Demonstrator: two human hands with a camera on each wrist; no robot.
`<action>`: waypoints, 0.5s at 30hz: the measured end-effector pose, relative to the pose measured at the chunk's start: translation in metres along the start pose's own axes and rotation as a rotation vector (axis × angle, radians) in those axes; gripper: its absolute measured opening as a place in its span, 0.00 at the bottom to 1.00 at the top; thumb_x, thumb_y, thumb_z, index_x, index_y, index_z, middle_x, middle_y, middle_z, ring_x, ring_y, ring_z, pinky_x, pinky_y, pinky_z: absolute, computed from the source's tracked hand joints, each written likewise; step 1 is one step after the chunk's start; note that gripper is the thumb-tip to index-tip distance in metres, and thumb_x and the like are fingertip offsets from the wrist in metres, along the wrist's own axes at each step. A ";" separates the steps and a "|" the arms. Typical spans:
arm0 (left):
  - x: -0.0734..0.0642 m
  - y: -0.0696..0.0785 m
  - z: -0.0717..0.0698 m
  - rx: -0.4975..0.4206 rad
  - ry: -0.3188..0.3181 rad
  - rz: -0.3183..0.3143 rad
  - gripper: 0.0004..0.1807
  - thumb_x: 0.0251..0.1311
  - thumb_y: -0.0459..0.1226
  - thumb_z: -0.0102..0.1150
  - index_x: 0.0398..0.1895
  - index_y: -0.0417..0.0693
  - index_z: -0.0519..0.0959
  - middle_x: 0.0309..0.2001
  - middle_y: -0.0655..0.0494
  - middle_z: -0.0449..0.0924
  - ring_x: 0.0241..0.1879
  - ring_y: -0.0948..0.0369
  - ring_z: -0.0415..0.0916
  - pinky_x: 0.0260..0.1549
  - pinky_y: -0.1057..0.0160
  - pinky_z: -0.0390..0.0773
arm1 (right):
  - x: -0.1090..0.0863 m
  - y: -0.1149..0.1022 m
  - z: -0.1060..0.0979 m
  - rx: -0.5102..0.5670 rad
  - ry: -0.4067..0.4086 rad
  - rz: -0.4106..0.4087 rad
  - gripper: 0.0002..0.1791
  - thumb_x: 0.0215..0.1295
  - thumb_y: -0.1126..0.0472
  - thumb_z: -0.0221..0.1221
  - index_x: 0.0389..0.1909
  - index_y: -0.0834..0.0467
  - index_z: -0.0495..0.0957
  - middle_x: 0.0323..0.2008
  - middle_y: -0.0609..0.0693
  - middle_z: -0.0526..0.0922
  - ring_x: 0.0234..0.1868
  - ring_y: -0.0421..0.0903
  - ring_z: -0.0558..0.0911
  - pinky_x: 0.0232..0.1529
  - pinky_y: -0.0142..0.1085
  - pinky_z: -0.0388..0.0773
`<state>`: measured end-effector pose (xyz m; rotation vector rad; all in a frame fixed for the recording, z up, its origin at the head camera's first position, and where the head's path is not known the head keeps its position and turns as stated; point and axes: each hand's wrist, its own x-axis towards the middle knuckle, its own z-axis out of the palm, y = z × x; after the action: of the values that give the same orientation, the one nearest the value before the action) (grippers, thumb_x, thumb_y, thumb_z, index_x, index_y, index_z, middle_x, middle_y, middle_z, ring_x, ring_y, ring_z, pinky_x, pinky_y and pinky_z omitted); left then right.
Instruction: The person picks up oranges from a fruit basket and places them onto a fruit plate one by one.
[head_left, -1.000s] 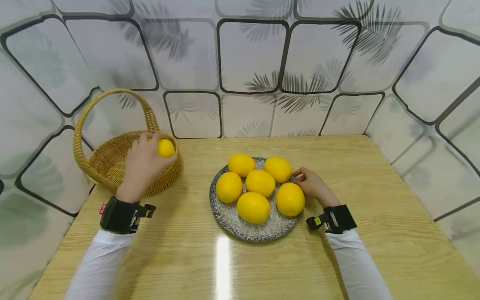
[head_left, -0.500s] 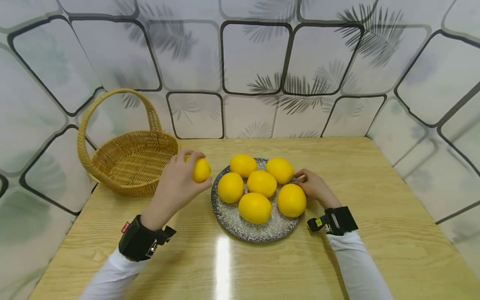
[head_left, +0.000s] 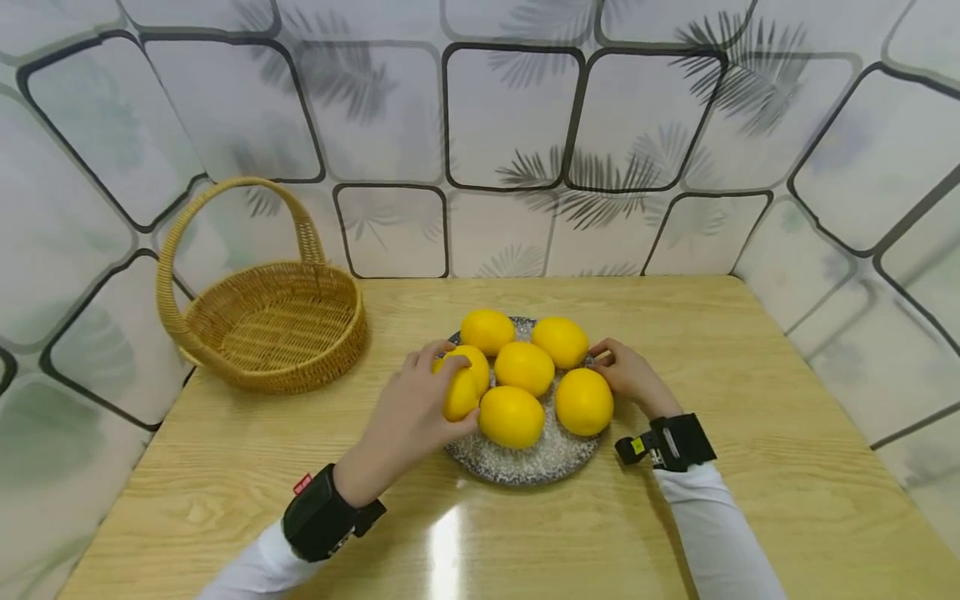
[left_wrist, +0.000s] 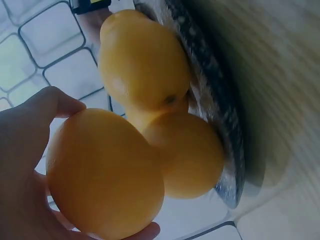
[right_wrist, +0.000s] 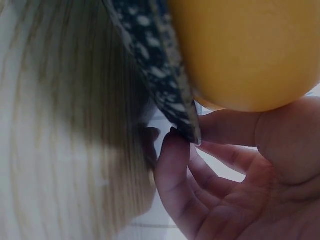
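A yellow lemon (head_left: 460, 397) is gripped in my left hand (head_left: 415, 407), over the left part of a speckled grey plate (head_left: 525, 468). In the left wrist view the thumb and fingers curve round this lemon (left_wrist: 105, 175). It overlaps another lemon (left_wrist: 187, 155) there; whether they touch I cannot tell. Several lemons lie on the plate, one of them a front lemon (head_left: 512, 417) near my left thumb. At the plate's right edge, my right hand (head_left: 632, 379) pinches the rim (right_wrist: 167, 75) between thumb and fingers, close beside the right-hand lemon (head_left: 584, 402).
A wicker basket (head_left: 300, 379) with a tall arched handle (head_left: 171, 250) stands at the back left, and its woven bottom shows. Both stand on a light wooden table (head_left: 750, 400). Behind the table rises a patterned wall (head_left: 510, 117).
My left hand has carried the lemon out of the basket, rightward and toward me, to the plate's left side. The right hand has stayed on the plate's rim.
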<state>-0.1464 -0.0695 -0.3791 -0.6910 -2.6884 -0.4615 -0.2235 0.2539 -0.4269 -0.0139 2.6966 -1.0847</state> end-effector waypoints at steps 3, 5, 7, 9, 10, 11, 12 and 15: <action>-0.003 0.003 0.007 0.003 0.015 0.010 0.30 0.46 0.54 0.62 0.53 0.52 0.77 0.61 0.44 0.71 0.52 0.46 0.73 0.37 0.45 0.85 | 0.000 0.000 0.000 -0.003 0.002 0.007 0.20 0.71 0.62 0.48 0.59 0.67 0.69 0.51 0.74 0.78 0.49 0.62 0.78 0.48 0.52 0.78; -0.006 0.004 0.011 0.007 0.009 0.019 0.30 0.46 0.55 0.62 0.53 0.52 0.77 0.62 0.43 0.70 0.53 0.46 0.73 0.37 0.45 0.84 | 0.000 0.001 0.000 -0.007 0.000 0.009 0.20 0.71 0.63 0.48 0.60 0.67 0.68 0.51 0.73 0.78 0.49 0.62 0.78 0.48 0.52 0.78; -0.009 0.005 0.015 0.014 -0.007 0.018 0.30 0.47 0.55 0.61 0.53 0.52 0.77 0.63 0.44 0.70 0.54 0.46 0.72 0.39 0.45 0.84 | 0.001 0.001 0.001 -0.010 0.002 0.006 0.20 0.71 0.63 0.48 0.59 0.67 0.69 0.51 0.73 0.78 0.48 0.62 0.78 0.48 0.52 0.78; -0.012 0.006 0.017 0.018 -0.018 0.016 0.30 0.47 0.55 0.61 0.54 0.52 0.77 0.63 0.43 0.70 0.54 0.46 0.72 0.40 0.46 0.84 | 0.001 0.000 0.001 -0.008 0.003 0.000 0.20 0.71 0.62 0.48 0.60 0.68 0.68 0.51 0.74 0.78 0.48 0.62 0.78 0.49 0.52 0.78; -0.013 0.007 0.017 0.024 -0.026 0.015 0.31 0.48 0.55 0.61 0.54 0.51 0.77 0.63 0.43 0.70 0.54 0.46 0.71 0.40 0.46 0.83 | 0.001 0.000 0.001 -0.007 0.005 -0.003 0.20 0.71 0.62 0.48 0.60 0.68 0.68 0.51 0.74 0.78 0.49 0.62 0.78 0.49 0.53 0.78; -0.014 0.007 0.018 0.028 -0.029 0.015 0.31 0.48 0.55 0.61 0.54 0.51 0.77 0.63 0.43 0.70 0.54 0.46 0.71 0.40 0.47 0.83 | 0.001 0.000 0.001 -0.006 0.004 -0.003 0.20 0.71 0.62 0.48 0.60 0.68 0.68 0.51 0.74 0.78 0.49 0.63 0.78 0.49 0.53 0.78; -0.015 0.007 0.020 0.033 -0.030 0.015 0.31 0.48 0.55 0.61 0.54 0.51 0.76 0.62 0.43 0.69 0.54 0.46 0.71 0.40 0.47 0.83 | 0.001 0.000 0.001 -0.003 0.005 -0.001 0.20 0.71 0.62 0.48 0.60 0.68 0.68 0.51 0.74 0.78 0.49 0.62 0.78 0.49 0.53 0.78; -0.015 0.007 0.024 0.029 -0.044 0.010 0.32 0.48 0.55 0.61 0.55 0.50 0.75 0.63 0.43 0.69 0.55 0.46 0.71 0.42 0.47 0.83 | 0.001 0.000 0.000 -0.005 0.005 0.001 0.20 0.71 0.62 0.48 0.60 0.68 0.68 0.51 0.74 0.78 0.49 0.62 0.78 0.49 0.52 0.78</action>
<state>-0.1356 -0.0602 -0.4053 -0.7138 -2.7262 -0.4080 -0.2246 0.2534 -0.4268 -0.0103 2.7029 -1.0793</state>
